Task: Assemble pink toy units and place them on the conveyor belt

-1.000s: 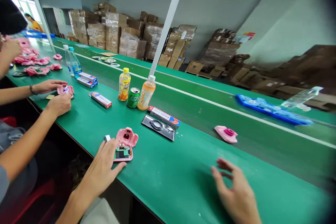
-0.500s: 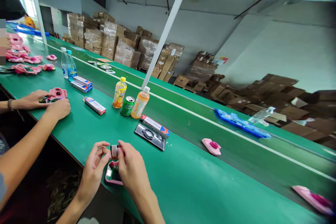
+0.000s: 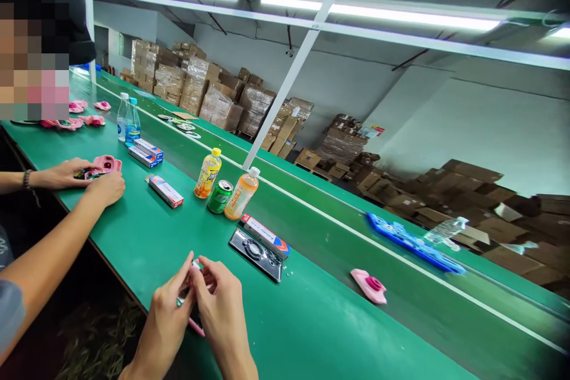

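Note:
My left hand (image 3: 167, 309) and my right hand (image 3: 222, 309) meet above the green bench near its front edge. Their fingertips pinch a small whitish piece (image 3: 195, 263), too covered to name its kind. Beneath them lies a pink-rimmed casing (image 3: 196, 327), mostly hidden by my hands; a little of its edge shows. Beyond my right hand, a dark phone (image 3: 256, 255) with a ring on its back lies beside a long, slim box (image 3: 266, 236).
On the left, a co-worker's hands (image 3: 104, 189) hold another pink casing (image 3: 108, 162). An orange drink bottle (image 3: 241, 195), green can (image 3: 220, 196) and yellow-capped bottle (image 3: 208, 173) stand behind. A pink part (image 3: 369, 286) and blue tray (image 3: 412, 243) lie to the right.
My hands have come closer together, their fingertips now nearly covering the piece held between them. The casing below is more hidden. The view has tilted up, and the far-right pink part has left it.

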`<action>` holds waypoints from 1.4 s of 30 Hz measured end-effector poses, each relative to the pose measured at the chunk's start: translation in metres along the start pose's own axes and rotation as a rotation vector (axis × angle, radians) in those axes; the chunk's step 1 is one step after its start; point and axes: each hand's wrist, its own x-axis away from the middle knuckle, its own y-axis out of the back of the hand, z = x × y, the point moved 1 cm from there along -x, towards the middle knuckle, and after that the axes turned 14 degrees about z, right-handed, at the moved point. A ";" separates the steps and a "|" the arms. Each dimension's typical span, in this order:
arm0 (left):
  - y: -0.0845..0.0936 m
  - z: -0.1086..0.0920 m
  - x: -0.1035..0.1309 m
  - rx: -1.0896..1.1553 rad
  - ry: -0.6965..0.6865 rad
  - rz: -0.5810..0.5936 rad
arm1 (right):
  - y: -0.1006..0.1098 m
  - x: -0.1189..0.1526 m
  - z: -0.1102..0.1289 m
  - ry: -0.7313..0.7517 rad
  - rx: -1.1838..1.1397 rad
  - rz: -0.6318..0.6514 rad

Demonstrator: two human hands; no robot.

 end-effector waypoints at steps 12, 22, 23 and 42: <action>0.026 0.017 -0.013 0.357 0.170 0.156 | 0.009 -0.021 -0.005 0.144 0.010 0.113; 0.019 -0.005 -0.014 0.267 0.036 0.388 | 0.024 -0.028 -0.003 0.230 0.528 0.306; 0.019 -0.006 -0.014 0.243 0.038 0.389 | 0.025 -0.029 -0.003 0.243 0.591 0.320; 0.025 -0.016 -0.021 0.648 0.360 0.176 | -0.010 0.038 -0.033 0.628 0.842 0.011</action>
